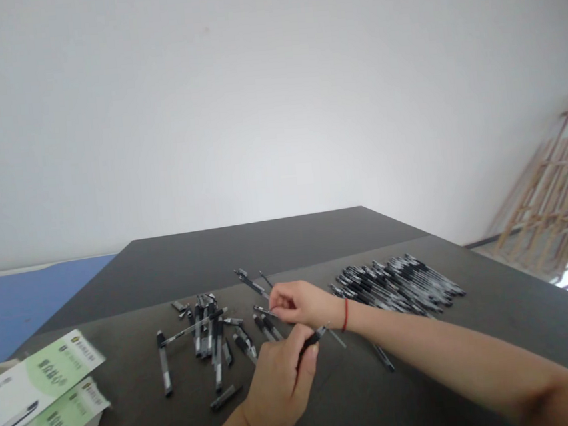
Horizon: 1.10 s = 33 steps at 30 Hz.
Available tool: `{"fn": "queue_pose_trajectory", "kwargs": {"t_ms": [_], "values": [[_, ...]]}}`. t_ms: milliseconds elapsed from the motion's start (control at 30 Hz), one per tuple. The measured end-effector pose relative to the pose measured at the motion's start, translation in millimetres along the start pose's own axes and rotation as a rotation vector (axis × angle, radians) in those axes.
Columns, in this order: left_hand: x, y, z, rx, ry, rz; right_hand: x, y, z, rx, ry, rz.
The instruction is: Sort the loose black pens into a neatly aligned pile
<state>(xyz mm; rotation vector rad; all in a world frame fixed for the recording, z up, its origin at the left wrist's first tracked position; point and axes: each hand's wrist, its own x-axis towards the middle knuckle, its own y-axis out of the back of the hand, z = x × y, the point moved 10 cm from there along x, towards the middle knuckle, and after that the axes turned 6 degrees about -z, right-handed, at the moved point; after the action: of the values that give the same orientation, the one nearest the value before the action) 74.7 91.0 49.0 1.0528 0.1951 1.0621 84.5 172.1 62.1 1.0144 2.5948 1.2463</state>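
Observation:
My left hand (pixel 279 382) is closed around a black pen (pixel 314 338) near the front middle of the dark table (pixel 287 246). My right hand (pixel 300 303) reaches in from the right, a red string on its wrist, and pinches a thin pen part (pixel 262 309) at its fingertips. Just left of both hands lies a loose scatter of black and clear pens (pixel 210 334). A single pen (pixel 165 372) lies apart at the scatter's left edge.
A dense pile of black pens (pixel 398 282) lies at the right of the table. White and green pen boxes (pixel 36 404) sit at the front left corner. Wooden frames (pixel 553 194) lean by the wall at right. Blue floor (pixel 16 299) shows at left.

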Motion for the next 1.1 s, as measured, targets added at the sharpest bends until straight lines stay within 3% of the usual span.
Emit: {"fn": "queue_pose_trajectory", "kwargs": {"t_ms": [100,267,600,867,1100], "values": [[6.6,2.9,-24.5,0.076,0.171,-0.002,-46.3,36.4,30.8,0.288,-0.199,0.137],[11.3,5.5,-35.5,0.235,0.239,-0.03,-94.2,46.5,55.1,0.444,-0.299,0.246],[11.9,1.4,-38.7,0.319,0.233,-0.07,-92.7,41.6,32.8,0.019,-0.181,0.302],[11.4,-2.6,-39.6,0.373,0.219,-0.101,-92.3,33.9,25.4,-0.104,-0.159,0.244],[11.5,-3.8,-41.1,0.384,0.229,-0.116,-94.6,39.3,25.4,-0.113,-0.16,0.268]]}}
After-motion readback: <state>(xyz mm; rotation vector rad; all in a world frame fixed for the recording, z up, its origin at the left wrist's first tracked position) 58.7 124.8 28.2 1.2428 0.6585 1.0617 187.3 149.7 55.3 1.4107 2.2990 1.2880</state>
